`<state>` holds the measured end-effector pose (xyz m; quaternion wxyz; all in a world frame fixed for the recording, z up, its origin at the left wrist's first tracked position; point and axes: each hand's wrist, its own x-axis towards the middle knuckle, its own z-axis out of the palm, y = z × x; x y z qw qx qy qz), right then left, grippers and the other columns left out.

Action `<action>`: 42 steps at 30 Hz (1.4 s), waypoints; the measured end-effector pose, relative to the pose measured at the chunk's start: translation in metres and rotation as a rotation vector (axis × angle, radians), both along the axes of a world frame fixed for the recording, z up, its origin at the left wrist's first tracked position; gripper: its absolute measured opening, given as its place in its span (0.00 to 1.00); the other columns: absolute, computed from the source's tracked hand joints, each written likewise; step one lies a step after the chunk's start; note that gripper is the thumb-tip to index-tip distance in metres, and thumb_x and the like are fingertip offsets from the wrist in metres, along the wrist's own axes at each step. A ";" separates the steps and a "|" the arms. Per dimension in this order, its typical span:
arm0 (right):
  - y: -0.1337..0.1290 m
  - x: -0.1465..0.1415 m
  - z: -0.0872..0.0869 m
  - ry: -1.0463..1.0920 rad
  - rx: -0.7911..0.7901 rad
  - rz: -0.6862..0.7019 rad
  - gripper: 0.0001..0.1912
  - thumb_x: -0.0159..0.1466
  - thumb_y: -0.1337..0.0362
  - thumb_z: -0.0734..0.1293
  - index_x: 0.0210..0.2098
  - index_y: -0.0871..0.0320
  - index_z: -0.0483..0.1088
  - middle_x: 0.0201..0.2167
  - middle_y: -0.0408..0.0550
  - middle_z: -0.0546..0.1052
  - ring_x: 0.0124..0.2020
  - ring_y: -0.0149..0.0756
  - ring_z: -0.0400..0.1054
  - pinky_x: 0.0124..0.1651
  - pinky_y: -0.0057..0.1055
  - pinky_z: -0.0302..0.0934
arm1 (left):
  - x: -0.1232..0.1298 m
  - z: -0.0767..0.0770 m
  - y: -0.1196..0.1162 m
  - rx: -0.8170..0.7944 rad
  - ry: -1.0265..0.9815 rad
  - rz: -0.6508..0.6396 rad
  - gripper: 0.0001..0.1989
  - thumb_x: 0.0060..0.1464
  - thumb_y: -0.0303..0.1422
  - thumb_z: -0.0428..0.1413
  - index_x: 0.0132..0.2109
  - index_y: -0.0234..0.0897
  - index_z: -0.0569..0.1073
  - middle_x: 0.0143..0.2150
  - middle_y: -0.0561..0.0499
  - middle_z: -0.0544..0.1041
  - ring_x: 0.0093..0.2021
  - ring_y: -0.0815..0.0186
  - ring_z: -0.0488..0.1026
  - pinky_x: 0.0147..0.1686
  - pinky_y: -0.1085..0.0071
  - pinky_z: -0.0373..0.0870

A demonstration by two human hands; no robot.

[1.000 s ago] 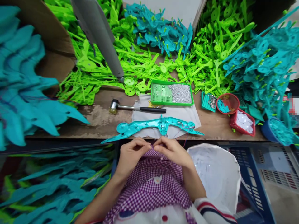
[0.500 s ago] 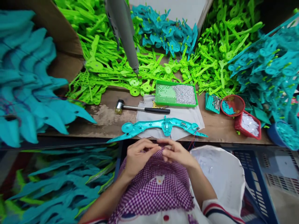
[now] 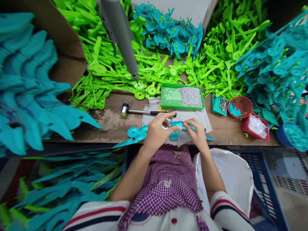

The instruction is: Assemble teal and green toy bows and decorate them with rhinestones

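A long turquoise plastic part (image 3: 137, 134) lies across a pale cloth (image 3: 204, 120) at the table's front edge. Over its middle is my left hand (image 3: 160, 130), thumb and fingers curled toward each other. My right hand (image 3: 196, 131) is over the part's right half, its fingertips pinched together close to my left thumb. Whatever is between the fingers of either hand is too small to make out. Behind my hands lies a hammer (image 3: 141, 111), its black handle partly covered by my left hand. A green tray (image 3: 169, 96) of small metal pieces stands behind the cloth.
A grey power screwdriver (image 3: 122, 41) hangs at upper left centre. Lime-green parts (image 3: 101, 70) are heaped behind. Turquoise parts pile up at left (image 3: 29, 83) and right (image 3: 276, 67). Red baskets (image 3: 247, 128) and a blue bowl (image 3: 280, 134) stand at right.
Both my hands have moved forward from above the apron to over the turquoise part. The hanging screwdriver appears slightly farther left.
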<state>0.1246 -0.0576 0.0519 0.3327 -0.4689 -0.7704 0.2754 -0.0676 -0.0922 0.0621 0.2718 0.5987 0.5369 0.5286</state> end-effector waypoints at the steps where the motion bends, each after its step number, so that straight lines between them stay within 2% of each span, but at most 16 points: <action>1: 0.006 0.002 -0.007 0.043 0.011 -0.068 0.14 0.71 0.56 0.62 0.39 0.56 0.76 0.41 0.50 0.79 0.45 0.38 0.73 0.51 0.36 0.64 | 0.000 -0.007 0.001 -0.016 0.000 -0.023 0.21 0.52 0.40 0.67 0.53 0.40 0.76 0.44 0.49 0.79 0.32 0.69 0.74 0.35 0.70 0.74; 2: 0.010 0.004 -0.014 0.064 0.013 -0.101 0.13 0.70 0.56 0.62 0.39 0.56 0.76 0.44 0.51 0.79 0.48 0.39 0.73 0.53 0.37 0.64 | -0.002 -0.017 -0.002 -0.032 0.023 -0.052 0.21 0.54 0.40 0.65 0.54 0.40 0.75 0.45 0.48 0.79 0.33 0.68 0.75 0.37 0.70 0.74; 4: 0.014 0.006 -0.028 0.056 -0.015 -0.094 0.12 0.70 0.56 0.63 0.40 0.56 0.75 0.50 0.53 0.79 0.53 0.40 0.72 0.57 0.39 0.63 | -0.007 -0.043 -0.018 -0.044 0.146 -0.123 0.13 0.61 0.38 0.60 0.51 0.39 0.76 0.44 0.48 0.79 0.40 0.64 0.76 0.45 0.65 0.74; 7: 0.012 0.005 -0.046 -0.014 -0.058 -0.067 0.13 0.70 0.57 0.62 0.41 0.55 0.76 0.51 0.53 0.79 0.54 0.41 0.72 0.59 0.41 0.62 | -0.016 -0.081 -0.050 -0.034 0.342 -0.139 0.11 0.64 0.35 0.55 0.51 0.40 0.77 0.50 0.45 0.78 0.54 0.55 0.73 0.57 0.53 0.69; 10: 0.007 0.004 -0.055 -0.037 -0.050 -0.075 0.13 0.70 0.57 0.62 0.41 0.56 0.76 0.50 0.53 0.80 0.54 0.41 0.72 0.60 0.42 0.61 | -0.017 -0.096 -0.068 -0.054 0.394 -0.129 0.17 0.65 0.33 0.54 0.59 0.43 0.73 0.58 0.44 0.74 0.60 0.54 0.68 0.61 0.50 0.66; 12: 0.006 0.004 -0.056 -0.005 -0.059 -0.087 0.13 0.70 0.56 0.62 0.41 0.56 0.76 0.50 0.53 0.80 0.54 0.41 0.72 0.60 0.41 0.61 | -0.011 -0.093 -0.066 -0.090 0.424 -0.082 0.19 0.66 0.34 0.53 0.62 0.43 0.71 0.58 0.43 0.74 0.60 0.53 0.68 0.60 0.50 0.65; 16: 0.005 0.005 -0.057 0.063 -0.086 -0.129 0.13 0.69 0.56 0.63 0.40 0.55 0.76 0.48 0.52 0.81 0.52 0.40 0.73 0.58 0.40 0.62 | 0.003 -0.082 -0.055 -0.193 0.512 0.030 0.19 0.65 0.40 0.53 0.60 0.41 0.73 0.55 0.40 0.74 0.56 0.50 0.67 0.55 0.51 0.65; 20: 0.002 0.004 -0.061 0.138 -0.034 -0.185 0.12 0.69 0.57 0.64 0.39 0.56 0.76 0.45 0.52 0.82 0.50 0.39 0.74 0.58 0.39 0.63 | 0.010 -0.081 -0.058 -0.291 0.460 0.017 0.24 0.63 0.43 0.55 0.62 0.39 0.72 0.59 0.38 0.71 0.57 0.48 0.65 0.57 0.48 0.63; 23: -0.001 0.001 -0.064 0.167 0.017 -0.229 0.11 0.68 0.57 0.64 0.38 0.56 0.76 0.43 0.52 0.82 0.50 0.40 0.74 0.57 0.41 0.63 | 0.010 -0.079 -0.061 -0.387 0.230 -0.029 0.26 0.60 0.45 0.58 0.62 0.40 0.72 0.63 0.39 0.69 0.61 0.47 0.64 0.59 0.47 0.61; 25: -0.002 -0.001 -0.066 0.180 0.034 -0.261 0.11 0.68 0.58 0.64 0.38 0.56 0.76 0.43 0.52 0.82 0.49 0.40 0.74 0.57 0.41 0.63 | 0.009 -0.074 -0.059 -0.449 -0.078 -0.081 0.25 0.59 0.44 0.58 0.60 0.40 0.72 0.62 0.40 0.71 0.60 0.51 0.67 0.58 0.52 0.65; 28: -0.003 -0.002 -0.067 0.203 0.066 -0.295 0.11 0.68 0.58 0.64 0.37 0.57 0.76 0.42 0.52 0.82 0.49 0.40 0.75 0.56 0.41 0.64 | 0.007 -0.064 -0.051 -0.526 -0.595 -0.084 0.18 0.60 0.43 0.55 0.52 0.38 0.74 0.55 0.41 0.76 0.52 0.57 0.75 0.49 0.60 0.73; 30: -0.002 -0.002 -0.067 0.210 0.093 -0.305 0.11 0.69 0.58 0.64 0.36 0.57 0.76 0.41 0.52 0.82 0.48 0.40 0.75 0.56 0.41 0.64 | 0.006 -0.059 -0.046 -0.555 -0.809 -0.035 0.14 0.60 0.41 0.52 0.45 0.36 0.73 0.53 0.40 0.77 0.47 0.60 0.77 0.44 0.63 0.74; 33: -0.002 0.000 -0.069 0.222 0.125 -0.298 0.11 0.68 0.58 0.64 0.37 0.56 0.75 0.40 0.51 0.82 0.48 0.39 0.75 0.56 0.41 0.64 | 0.008 -0.056 -0.043 -0.582 -0.924 0.045 0.11 0.57 0.38 0.56 0.43 0.37 0.70 0.54 0.42 0.76 0.40 0.66 0.76 0.38 0.68 0.72; 37: -0.002 0.003 -0.071 0.227 0.186 -0.292 0.10 0.69 0.59 0.65 0.37 0.55 0.75 0.40 0.50 0.82 0.48 0.40 0.76 0.55 0.42 0.65 | 0.015 -0.053 -0.045 -0.565 -0.874 0.126 0.22 0.50 0.34 0.65 0.51 0.39 0.70 0.50 0.49 0.75 0.38 0.71 0.71 0.35 0.74 0.67; 40: -0.003 0.004 -0.070 0.214 0.221 -0.288 0.09 0.69 0.60 0.65 0.38 0.55 0.76 0.41 0.50 0.82 0.49 0.41 0.75 0.55 0.42 0.66 | 0.021 -0.051 -0.045 -0.462 -0.882 0.139 0.23 0.48 0.33 0.67 0.51 0.41 0.70 0.52 0.50 0.73 0.48 0.68 0.72 0.45 0.72 0.69; 42: -0.004 0.003 -0.069 0.190 0.233 -0.261 0.08 0.69 0.61 0.64 0.39 0.54 0.76 0.41 0.50 0.82 0.50 0.40 0.75 0.56 0.42 0.66 | 0.025 -0.052 -0.041 -0.397 -0.982 0.051 0.20 0.51 0.32 0.66 0.49 0.42 0.71 0.53 0.50 0.74 0.54 0.64 0.72 0.53 0.67 0.69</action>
